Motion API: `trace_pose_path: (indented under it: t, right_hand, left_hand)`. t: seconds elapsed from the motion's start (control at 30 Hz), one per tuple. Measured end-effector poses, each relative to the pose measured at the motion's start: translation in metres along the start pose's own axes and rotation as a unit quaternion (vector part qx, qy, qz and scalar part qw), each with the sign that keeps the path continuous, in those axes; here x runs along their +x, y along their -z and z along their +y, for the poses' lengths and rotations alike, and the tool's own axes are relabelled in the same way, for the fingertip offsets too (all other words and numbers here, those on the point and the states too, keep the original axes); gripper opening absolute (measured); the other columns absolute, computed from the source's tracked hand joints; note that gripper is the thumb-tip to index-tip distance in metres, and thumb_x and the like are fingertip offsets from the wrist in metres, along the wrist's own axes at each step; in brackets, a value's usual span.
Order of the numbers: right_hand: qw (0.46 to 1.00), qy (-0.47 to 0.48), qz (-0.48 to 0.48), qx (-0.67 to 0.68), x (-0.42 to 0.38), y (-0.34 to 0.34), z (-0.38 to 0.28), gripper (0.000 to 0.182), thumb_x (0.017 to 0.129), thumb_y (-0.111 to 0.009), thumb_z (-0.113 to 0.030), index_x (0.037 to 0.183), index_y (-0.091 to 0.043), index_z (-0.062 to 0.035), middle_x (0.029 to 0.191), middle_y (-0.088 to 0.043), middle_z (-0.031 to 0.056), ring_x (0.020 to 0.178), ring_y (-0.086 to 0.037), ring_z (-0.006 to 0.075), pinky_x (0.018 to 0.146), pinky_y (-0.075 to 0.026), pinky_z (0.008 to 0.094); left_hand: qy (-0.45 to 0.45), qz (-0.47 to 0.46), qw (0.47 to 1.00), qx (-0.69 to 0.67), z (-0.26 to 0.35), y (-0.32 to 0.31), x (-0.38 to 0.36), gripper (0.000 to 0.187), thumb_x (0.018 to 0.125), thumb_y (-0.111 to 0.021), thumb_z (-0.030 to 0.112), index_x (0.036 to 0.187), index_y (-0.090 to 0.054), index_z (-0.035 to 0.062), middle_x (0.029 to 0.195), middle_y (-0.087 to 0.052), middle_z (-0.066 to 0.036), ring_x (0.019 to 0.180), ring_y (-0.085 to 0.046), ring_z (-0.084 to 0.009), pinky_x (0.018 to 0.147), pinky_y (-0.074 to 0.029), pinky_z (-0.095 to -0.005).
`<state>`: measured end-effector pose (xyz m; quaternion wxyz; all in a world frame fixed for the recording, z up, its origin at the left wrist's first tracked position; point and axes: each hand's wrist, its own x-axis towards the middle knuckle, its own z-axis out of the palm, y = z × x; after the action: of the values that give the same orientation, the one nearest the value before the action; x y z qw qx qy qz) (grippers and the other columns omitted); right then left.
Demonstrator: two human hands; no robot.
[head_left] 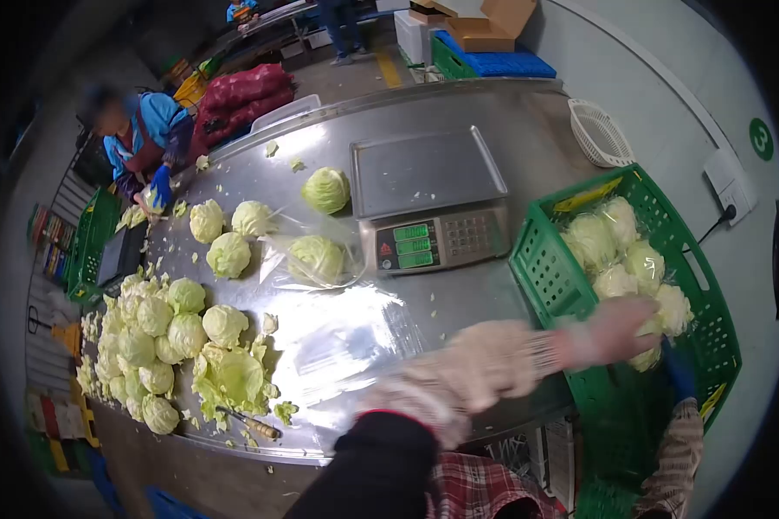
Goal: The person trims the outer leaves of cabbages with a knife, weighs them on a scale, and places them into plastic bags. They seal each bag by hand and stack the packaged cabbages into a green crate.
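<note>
My left hand (pixel 616 330), blurred by motion, reaches over the near side of a green crate (pixel 552 277). It is against or just above a wrapped cabbage (pixel 647 356) at the near end of the load; its fingers are smeared. Lower right, my right hand (pixel 680 374), in a blue glove, is inside the crate's near part beside that cabbage, its fingers mostly hidden. Several cabbages in clear film (pixel 590 240) fill the crate's far part. Whether either hand grips anything is unclear.
A scale (pixel 428 177) stands on the steel table (pixel 485 298). Left of it lie a bagged cabbage (pixel 316 259), loose cabbages (pixel 228 254), a large pile (pixel 136 343) and a knife (pixel 260 426). A co-worker (pixel 143 138) handles a cabbage at far left. A white basket (pixel 599 131) sits behind the crate.
</note>
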<state>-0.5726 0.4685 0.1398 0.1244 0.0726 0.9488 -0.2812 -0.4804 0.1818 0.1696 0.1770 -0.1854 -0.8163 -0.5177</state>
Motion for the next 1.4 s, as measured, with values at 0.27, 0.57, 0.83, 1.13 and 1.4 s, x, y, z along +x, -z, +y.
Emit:
trace_pose_path:
  t: [0.27, 0.57, 0.83, 1.13, 1.4]
  right_hand:
    - [0.874, 0.475, -0.049, 0.091, -0.108, -0.111, -0.276, 0.045, 0.082, -0.067, -0.026, 0.116, -0.057, 0.0014, 0.108, -0.061, 0.0135, 0.098, -0.059, 0.0214, 0.081, -0.047, 0.0319]
    - [0.780, 0.552, -0.174, -0.238, -0.170, -0.339, -0.470, 0.046, 0.078, -0.063, -0.043, 0.098, -0.066, -0.0022, 0.093, -0.066, 0.0178, 0.089, -0.064, 0.0341, 0.080, -0.049, 0.0421]
    - [0.774, 0.611, -0.072, -0.150, -0.243, -0.266, -0.460, 0.021, 0.078, -0.062, -0.025, 0.085, -0.068, -0.0052, 0.085, -0.064, 0.0169, 0.079, -0.060, 0.0349, 0.071, -0.047, 0.0424]
    - [0.746, 0.620, -0.174, -0.168, -0.291, -0.200, -0.337, 0.027, 0.077, -0.066, -0.030, 0.082, -0.066, -0.0039, 0.077, -0.064, 0.0163, 0.071, -0.062, 0.0349, 0.066, -0.048, 0.0424]
    - [0.808, 0.445, -0.343, -0.177, -0.365, -0.177, -0.171, 0.034, 0.078, -0.066, -0.039, 0.090, -0.066, -0.0064, 0.072, -0.064, 0.0151, 0.068, -0.064, 0.0298, 0.063, -0.049, 0.0392]
  left_hand:
    - [0.134, -0.071, 0.854, 0.497, 0.070, 0.352, -0.178, 0.075, 0.059, -0.080, 0.030, 0.125, -0.051, 0.0086, 0.125, -0.052, -0.010, 0.128, -0.036, -0.0310, 0.105, -0.029, -0.0452]
    - [0.179, -0.150, 0.796, 0.558, 0.000, 0.442, -0.273, 0.029, 0.067, -0.073, 0.022, 0.092, -0.065, 0.0098, 0.102, -0.062, -0.006, 0.118, -0.045, -0.0274, 0.101, -0.033, -0.0452]
    - [0.141, -0.010, 0.917, 0.373, 0.071, 0.451, -0.330, 0.007, 0.072, -0.066, 0.012, 0.079, -0.064, 0.0094, 0.082, -0.062, -0.005, 0.082, -0.060, -0.0243, 0.069, -0.048, -0.0334]
    - [-0.010, -0.142, 0.919, 0.369, 0.139, 0.343, -0.383, 0.015, 0.066, -0.062, 0.009, 0.080, -0.060, 0.0093, 0.073, -0.052, -0.004, 0.068, -0.058, -0.0212, 0.057, -0.047, -0.0314]
    - [-0.018, -0.223, 0.907, 0.358, 0.188, 0.217, -0.453, 0.024, 0.062, -0.061, 0.011, 0.085, -0.060, 0.0026, 0.072, -0.049, -0.004, 0.066, -0.054, -0.0178, 0.057, -0.046, -0.0291]
